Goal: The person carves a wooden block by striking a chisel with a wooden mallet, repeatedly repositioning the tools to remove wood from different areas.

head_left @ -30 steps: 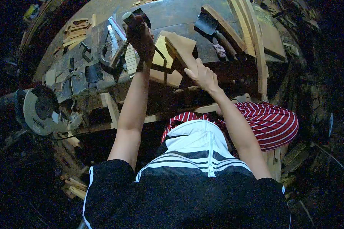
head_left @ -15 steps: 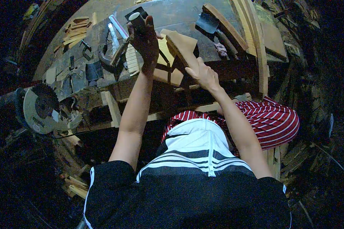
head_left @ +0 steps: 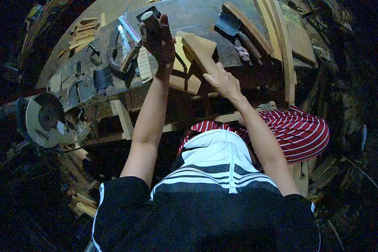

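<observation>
My left hand (head_left: 160,44) is raised over the bench, its fingers wrapped round a dark cylindrical handle with a pale round end (head_left: 147,17). A dark flat blade shows just behind that end. My right hand (head_left: 224,83) grips the near end of a long wooden block (head_left: 199,54), which slants up and to the left. Under the block lie a light brown board piece (head_left: 206,45) and a yellow piece (head_left: 179,52). A pale ribbed strip (head_left: 145,65) lies left of my left wrist.
The dark workbench (head_left: 185,14) carries a wide-bladed tool (head_left: 227,25), a wooden bar (head_left: 248,27), a clamp (head_left: 113,61) and a ruler (head_left: 129,28). A circular saw (head_left: 42,122) sits at the left. Long planks (head_left: 286,54) stand at the right.
The handle in my left hand has shifted very slightly. My right hand and the wooden block have hardly moved.
</observation>
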Tool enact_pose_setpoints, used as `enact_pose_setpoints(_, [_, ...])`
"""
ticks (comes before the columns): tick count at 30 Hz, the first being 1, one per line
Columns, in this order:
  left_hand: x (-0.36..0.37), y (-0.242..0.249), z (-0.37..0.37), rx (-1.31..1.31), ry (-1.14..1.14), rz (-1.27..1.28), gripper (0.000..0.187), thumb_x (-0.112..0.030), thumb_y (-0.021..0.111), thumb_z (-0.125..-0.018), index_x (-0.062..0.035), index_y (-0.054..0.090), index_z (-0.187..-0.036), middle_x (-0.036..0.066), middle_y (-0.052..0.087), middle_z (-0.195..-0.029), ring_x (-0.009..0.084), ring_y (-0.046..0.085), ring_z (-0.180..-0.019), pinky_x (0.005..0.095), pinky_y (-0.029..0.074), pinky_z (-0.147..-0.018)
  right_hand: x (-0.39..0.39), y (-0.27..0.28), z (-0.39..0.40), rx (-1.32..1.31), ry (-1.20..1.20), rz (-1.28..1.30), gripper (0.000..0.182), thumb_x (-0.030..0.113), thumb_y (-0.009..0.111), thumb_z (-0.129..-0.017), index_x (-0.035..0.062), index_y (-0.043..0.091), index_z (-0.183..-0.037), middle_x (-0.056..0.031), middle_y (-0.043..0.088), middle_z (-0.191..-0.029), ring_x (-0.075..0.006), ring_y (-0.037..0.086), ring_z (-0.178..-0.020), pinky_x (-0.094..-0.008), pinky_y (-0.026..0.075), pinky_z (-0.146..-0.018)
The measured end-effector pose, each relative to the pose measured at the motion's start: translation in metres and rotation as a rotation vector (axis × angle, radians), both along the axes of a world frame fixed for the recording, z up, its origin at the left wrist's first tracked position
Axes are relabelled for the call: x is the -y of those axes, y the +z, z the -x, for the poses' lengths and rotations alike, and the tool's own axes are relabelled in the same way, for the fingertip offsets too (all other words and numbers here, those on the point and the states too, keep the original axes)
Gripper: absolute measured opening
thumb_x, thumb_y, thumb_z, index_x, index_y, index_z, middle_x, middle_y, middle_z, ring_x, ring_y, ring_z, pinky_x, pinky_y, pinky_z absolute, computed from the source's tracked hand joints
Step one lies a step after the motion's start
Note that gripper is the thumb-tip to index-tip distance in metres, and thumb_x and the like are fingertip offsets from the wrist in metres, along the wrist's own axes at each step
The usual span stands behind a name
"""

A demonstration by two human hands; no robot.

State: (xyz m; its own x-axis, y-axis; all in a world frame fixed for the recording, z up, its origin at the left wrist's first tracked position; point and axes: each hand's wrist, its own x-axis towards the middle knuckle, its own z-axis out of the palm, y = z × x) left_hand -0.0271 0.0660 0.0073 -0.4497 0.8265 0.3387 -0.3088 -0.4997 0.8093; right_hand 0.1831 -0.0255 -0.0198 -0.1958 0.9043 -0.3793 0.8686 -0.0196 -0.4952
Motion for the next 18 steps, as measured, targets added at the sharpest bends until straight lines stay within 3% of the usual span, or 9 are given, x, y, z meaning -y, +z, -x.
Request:
enact_pose_setpoints(2, [-0.002,-0.006,0.002,0.066,-0.118,0.029,0.02,-0.012,0.064,-0.086,-0.0032,0.048,-0.093,0.004,0.056,-0.072,0.0088,0.057,-0.056,0.022,0.049,-0.048,0.0,0.0,0.0,0.011,0.003,-0.002,0.064,0.061,0.049,-0.083,0.0081,0.039,-0.119,-0.0312,0.062,-0.084,-0.0472,0.061,-0.084,-0.0545,0.05,-0.068])
enact_pose_setpoints(4, [-0.001,-0.001,-0.01,-0.243,0.227,0.05,0.02,-0.012,0.065,-0.086,-0.0032,0.048,-0.093,0.005,0.057,-0.076,0.0107,0.059,-0.061,0.0233,0.048,-0.053,0.001,-0.002,0.0,-0.003,-0.003,-0.039,0.063,0.061,0.049,-0.083,0.0083,0.039,-0.117,-0.0312,0.062,-0.083,-0.0473,0.061,-0.082,-0.0547,0.05,-0.067])
enact_pose_setpoints(7, [-0.001,0.008,-0.017,-0.328,0.322,0.066,0.02,-0.012,0.065,-0.086,-0.0024,0.049,-0.091,0.006,0.057,-0.079,0.0109,0.057,-0.065,0.0245,0.048,-0.061,0.0,0.0,-0.001,-0.008,0.006,-0.008,0.063,0.06,0.049,-0.083,0.0082,0.039,-0.116,-0.0314,0.062,-0.085,-0.0474,0.061,-0.084,-0.0549,0.05,-0.068])
enact_pose_setpoints(10, [-0.012,-0.022,0.004,-0.47,0.366,0.114,0.02,-0.013,0.065,-0.086,-0.0013,0.05,-0.09,0.006,0.057,-0.081,0.0116,0.057,-0.071,0.0253,0.049,-0.068,0.0,0.0,0.0,0.002,-0.001,0.011,0.063,0.061,0.049,-0.083,0.0084,0.038,-0.116,-0.0316,0.062,-0.086,-0.0474,0.06,-0.086,-0.0551,0.049,-0.07])
enact_pose_setpoints(11, [-0.013,-0.027,0.006,-0.471,0.367,0.115,0.02,-0.013,0.065,-0.086,-0.0013,0.05,-0.09,0.006,0.057,-0.081,0.0116,0.057,-0.071,0.0253,0.049,-0.068,0.0,0.0,0.0,0.001,0.0,0.013,0.063,0.061,0.049,-0.083,0.0084,0.038,-0.116,-0.0316,0.062,-0.086,-0.0474,0.06,-0.086,-0.0551,0.049,-0.07])
enact_pose_setpoints(13, [-0.009,-0.017,0.003,-0.079,0.129,0.035,0.021,-0.012,0.067,-0.085,-0.0009,0.051,-0.091,0.006,0.057,-0.08,0.0131,0.055,-0.074,0.0269,0.047,-0.071,-0.001,0.004,0.0,0.005,-0.007,0.04,0.063,0.061,0.049,-0.083,0.0084,0.038,-0.116,-0.0317,0.061,-0.087,-0.0477,0.06,-0.087,-0.0552,0.048,-0.072])
enact_pose_setpoints(17, [-0.005,-0.004,-0.013,-0.174,0.285,0.006,0.021,-0.011,0.068,-0.084,-0.0009,0.051,-0.091,0.006,0.057,-0.081,0.0139,0.055,-0.074,0.0284,0.046,-0.07,-0.001,0.002,0.0,-0.005,-0.009,0.043,0.063,0.061,0.049,-0.082,0.0084,0.038,-0.115,-0.0317,0.061,-0.087,-0.0479,0.06,-0.087,-0.055,0.048,-0.072])
enact_pose_setpoints(18, [-0.007,-0.003,-0.013,-0.307,0.363,0.088,0.021,-0.01,0.068,-0.083,-0.0009,0.051,-0.091,0.006,0.057,-0.082,0.0139,0.054,-0.073,0.0288,0.045,-0.07,-0.001,0.004,0.0,-0.008,-0.011,0.046,0.063,0.061,0.049,-0.083,0.0083,0.038,-0.115,-0.0318,0.061,-0.087,-0.048,0.059,-0.087,-0.0551,0.048,-0.072])
